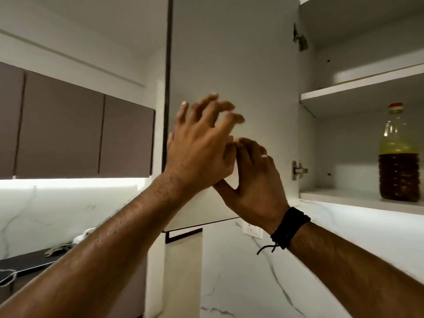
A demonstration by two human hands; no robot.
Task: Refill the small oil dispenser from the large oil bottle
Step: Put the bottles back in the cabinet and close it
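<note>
Step in hand: getting the large oil bottle point(399, 154) out of the wall cupboard; the cupboard door point(231, 65) stands swung open to the left, and both hands are raised in front of it rather than at the shelf.
Left hand point(202, 143): fingers spread wide and loosely bent, holding nothing; whether the fingertips touch the door panel I cannot tell, since they are blurred.
Right hand point(254, 180): fingers fairly straight and holding nothing, close to the door face; contact is unclear. A ring sits on one finger and a black wristband point(290, 228) on the wrist.
Oil bottle: upright on the lower shelf point(339, 196) at the far right, well apart from both hands, cap on, dark oil filling roughly the lower half.
Small dispenser: not in view.
Upper shelf point(358, 88): nothing on it that I can make out.
Below: a marble-patterned wall with a white switch plate point(252, 230), and a dark table point(29, 260) at lower left with some small clutter.
How to do it well: leave the door fully open so it does not swing back into the reach. Move the right hand across to the bottle, since it is the nearer one. Grip the ribbed body low rather than the neck, as the bottle looks heavy, and bring the left hand under the base while lowering it.
Risk: a one-handed pull by the neck could tip it off the shelf edge.
</note>
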